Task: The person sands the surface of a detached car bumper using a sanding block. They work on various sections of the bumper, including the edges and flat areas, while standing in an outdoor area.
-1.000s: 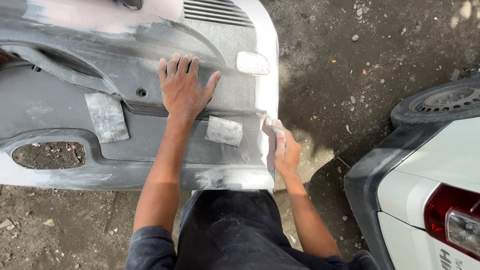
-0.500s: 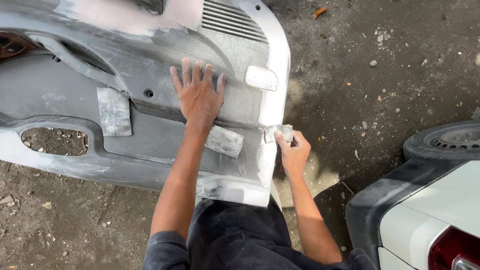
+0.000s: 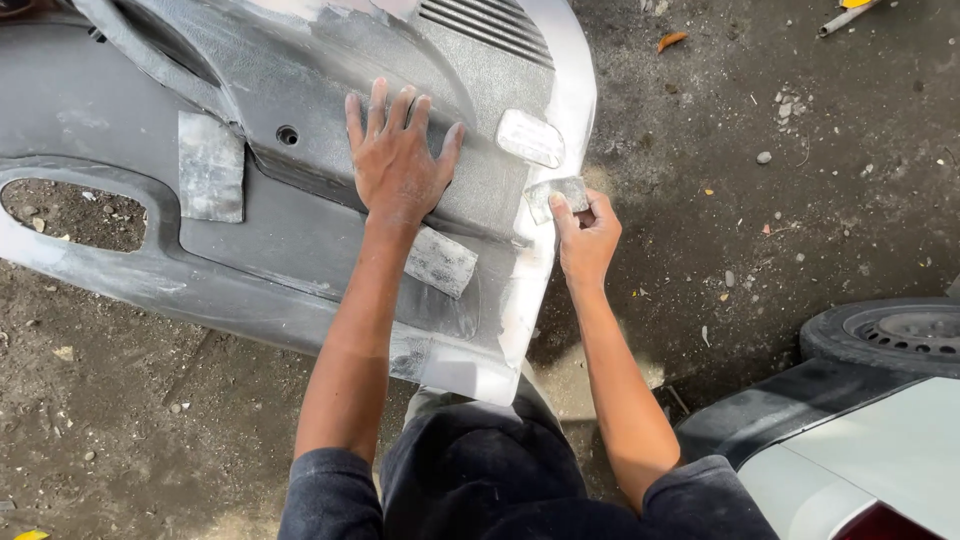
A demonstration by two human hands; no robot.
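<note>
Two hands work: your left hand (image 3: 397, 160) lies spread flat on the grey bumper (image 3: 300, 100); your right hand (image 3: 585, 235) pinches a sandpaper piece (image 3: 556, 195) against its right edge.

The grey plastic door panel (image 3: 300, 130) looks matt and grainy, the sandpaper piece (image 3: 560, 195) rough, the ground (image 3: 800, 180) gritty.

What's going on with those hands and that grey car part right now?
Left hand flat on the grey bumper, fingers spread. Right hand pinching a sanding pad against the bumper's edge. Two more pads lie on the bumper; nothing blocking.
</note>
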